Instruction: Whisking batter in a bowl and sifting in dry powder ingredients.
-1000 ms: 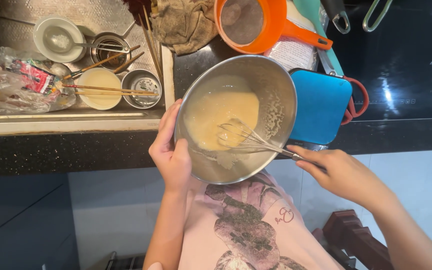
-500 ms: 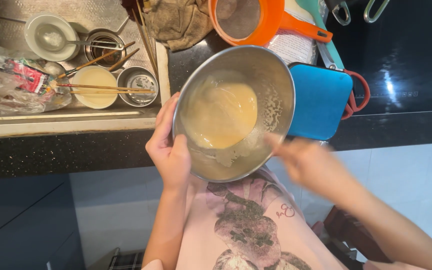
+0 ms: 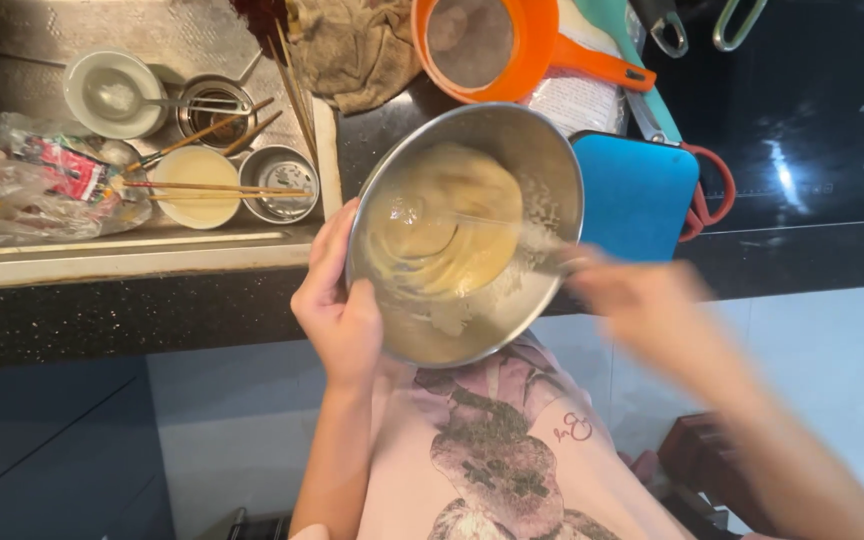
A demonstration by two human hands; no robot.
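Steel mixing bowl [image 3: 472,330], tilted over the counter edge against the body, is being clasped at its rim by the left hand [image 3: 337,305]; the blurred right hand [image 3: 642,310] is gripping a whisk [image 3: 537,250] in pale batter [image 3: 442,235].

Home kitchen, dark stone counter [image 3: 152,310], sink [image 3: 12,270] of dirty bowls [image 3: 195,185]

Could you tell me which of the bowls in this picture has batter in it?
The large steel bowl gripped by the left hand. It holds pale yellow batter; the small bowls in the sink hold only chopsticks and spoons.
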